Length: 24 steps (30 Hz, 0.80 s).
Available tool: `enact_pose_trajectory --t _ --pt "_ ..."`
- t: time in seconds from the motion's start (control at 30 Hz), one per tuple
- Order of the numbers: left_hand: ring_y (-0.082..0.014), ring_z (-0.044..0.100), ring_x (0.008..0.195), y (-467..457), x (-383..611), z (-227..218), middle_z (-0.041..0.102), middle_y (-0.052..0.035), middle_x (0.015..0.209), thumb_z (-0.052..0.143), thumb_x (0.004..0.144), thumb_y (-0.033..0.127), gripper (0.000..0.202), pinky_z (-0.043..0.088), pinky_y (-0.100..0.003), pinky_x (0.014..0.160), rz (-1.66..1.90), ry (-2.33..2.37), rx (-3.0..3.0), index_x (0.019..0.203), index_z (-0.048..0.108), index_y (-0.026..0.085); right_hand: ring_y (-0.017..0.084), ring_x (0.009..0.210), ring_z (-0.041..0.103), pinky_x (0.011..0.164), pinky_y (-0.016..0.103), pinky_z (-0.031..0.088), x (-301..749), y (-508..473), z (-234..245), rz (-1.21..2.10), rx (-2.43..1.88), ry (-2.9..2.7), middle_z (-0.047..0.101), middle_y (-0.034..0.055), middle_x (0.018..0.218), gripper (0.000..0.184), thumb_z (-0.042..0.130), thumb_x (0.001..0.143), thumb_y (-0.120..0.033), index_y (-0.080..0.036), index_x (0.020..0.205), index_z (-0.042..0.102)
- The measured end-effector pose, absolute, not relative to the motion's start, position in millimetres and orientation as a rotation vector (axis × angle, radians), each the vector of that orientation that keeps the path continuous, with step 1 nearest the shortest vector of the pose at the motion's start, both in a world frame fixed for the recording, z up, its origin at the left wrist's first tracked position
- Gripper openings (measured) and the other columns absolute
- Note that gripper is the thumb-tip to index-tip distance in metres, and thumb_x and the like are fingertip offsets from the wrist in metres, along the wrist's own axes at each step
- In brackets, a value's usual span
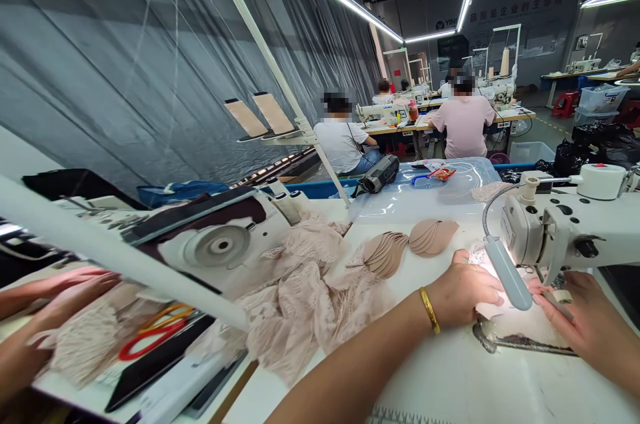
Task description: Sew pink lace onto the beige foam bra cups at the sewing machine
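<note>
A pale pink lace piece [517,321] lies under the head of a white sewing machine [570,227]. My left hand [467,291], with a gold bangle at its wrist, grips the lace at its left side, fingers curled. On the other side, my right hand [580,311] has its thumb and forefinger closed at the cloth near the needle area. A grey lamp [507,274] and the machine hide the stitching point and part of my fingers. Left of my hands lie two fanned stacks of beige cup-shaped pieces [385,254] [433,237] and a heap of lace fabric [310,307].
A clear plastic bin lid [425,191] at the back holds a dark device [379,174] and small tools. At left, a co-worker's hands [65,301] rest by lace near red-handled scissors [153,339]. A slanting white thread stand pole [125,251] crosses the left side. Other people sit farther back.
</note>
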<state>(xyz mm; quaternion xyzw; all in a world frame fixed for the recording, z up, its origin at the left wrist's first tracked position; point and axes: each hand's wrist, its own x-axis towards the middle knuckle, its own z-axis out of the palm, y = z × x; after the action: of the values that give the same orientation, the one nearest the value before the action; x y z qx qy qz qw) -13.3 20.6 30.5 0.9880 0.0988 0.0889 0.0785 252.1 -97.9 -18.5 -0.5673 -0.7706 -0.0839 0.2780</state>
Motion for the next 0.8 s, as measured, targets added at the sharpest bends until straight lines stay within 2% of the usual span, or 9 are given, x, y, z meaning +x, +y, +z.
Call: enact_pose_trajectory --t 0.13,0.27,0.5,0.7,0.8 --pt "-0.0221 0.066 0.107 20 -13 31 0.08 0.0002 0.115 0.063 0.086 0.009 0.023 0.025 -0.043 0.089 0.256 0.281 2.972 0.099 0.074 0.025 0.035 0.107 0.067 0.094 0.054 0.051 254 -99 -21 -0.25 -1.553 -2.089 0.074 0.0159 0.113 0.04 0.042 0.111 -0.048 -0.019 0.112 0.07" --pt "-0.0211 0.067 0.109 20 -13 31 0.079 0.0021 0.121 0.065 0.083 0.007 0.029 0.026 -0.041 0.088 0.238 0.272 3.009 0.102 0.074 0.026 0.035 0.113 0.065 0.099 0.057 0.05 257 -99 -27 -0.208 -1.584 -2.099 0.072 0.0143 0.118 0.035 0.045 0.11 -0.047 -0.023 0.119 0.068" --pt "-0.0229 0.068 0.113 19 -15 30 0.078 0.0008 0.128 0.066 0.091 0.013 0.025 0.027 -0.043 0.089 0.278 0.311 2.954 0.108 0.076 0.029 0.038 0.122 0.064 0.105 0.063 0.048 257 -100 -27 -0.125 -1.59 -2.074 0.072 0.0143 0.125 0.037 0.046 0.11 -0.051 -0.025 0.124 0.069" --pt "-0.0248 0.067 0.116 21 -15 28 0.074 -0.0011 0.137 0.065 0.089 0.011 0.037 0.028 -0.042 0.086 0.256 0.319 2.994 0.119 0.075 0.029 0.041 0.124 0.064 0.104 0.066 0.05 259 -101 -29 -0.164 -1.574 -2.059 0.074 0.0143 0.122 0.044 0.043 0.109 -0.055 -0.027 0.109 0.077" --pt "-0.0241 0.067 0.112 21 -12 25 0.074 -0.002 0.135 0.064 0.089 0.011 0.035 0.028 -0.043 0.085 0.27 0.339 3.037 0.117 0.075 0.028 0.041 0.125 0.064 0.104 0.067 0.05 261 -100 -31 -0.212 -1.555 -2.081 0.075 0.016 0.125 0.049 0.04 0.109 -0.057 -0.025 0.108 0.077"
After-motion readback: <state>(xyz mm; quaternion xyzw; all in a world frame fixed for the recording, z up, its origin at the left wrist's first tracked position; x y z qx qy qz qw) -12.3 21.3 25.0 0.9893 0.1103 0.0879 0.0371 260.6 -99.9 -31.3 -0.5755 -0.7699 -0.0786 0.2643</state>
